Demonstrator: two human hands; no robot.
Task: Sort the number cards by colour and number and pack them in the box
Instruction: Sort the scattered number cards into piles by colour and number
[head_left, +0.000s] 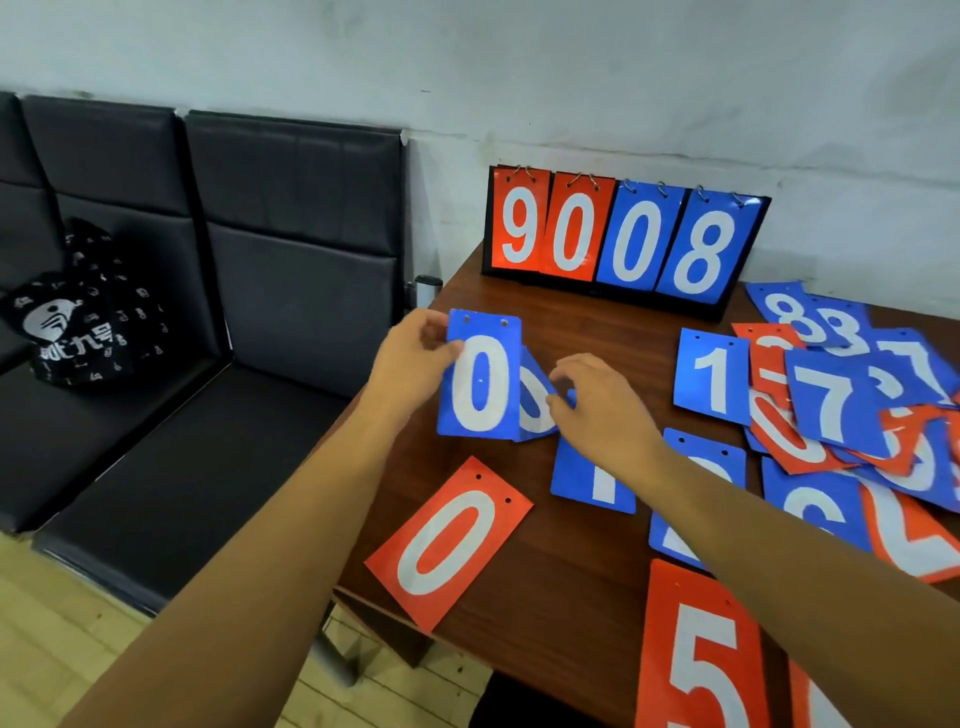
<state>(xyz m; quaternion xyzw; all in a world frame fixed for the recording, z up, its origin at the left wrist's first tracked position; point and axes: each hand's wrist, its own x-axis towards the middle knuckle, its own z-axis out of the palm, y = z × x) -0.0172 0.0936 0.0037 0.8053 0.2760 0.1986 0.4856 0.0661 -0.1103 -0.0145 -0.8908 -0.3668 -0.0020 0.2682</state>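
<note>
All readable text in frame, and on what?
"9008": scoreboard
"0": held blue card, left hand
"0", partial: second blue card, right hand
"0": flat red card
"1": lone blue card
"7": top blue card
"5": nearest red card
Bag print: blurred
Other cards: covered

**One head-worn view, down and forward over the bench corner**

The single wide-angle camera sits at the person's head, above the near side of the bench (561, 571). It faces forward and down toward the wall (519, 62). Both forearms enter from the bottom edge and run up to the hands at mid-frame. The left hand (410, 364) pinches a blue 0 card (480, 379), and the right hand (597, 410) pinches a second blue card (532, 410) just behind it. The red 5 card (701, 665) at the lower edge lies nearest the lens. The scoreboard (623, 239) stands farthest, against the wall. The bench fills the right half; black seats (291, 249) and floor (78, 649) fill the left.
</note>
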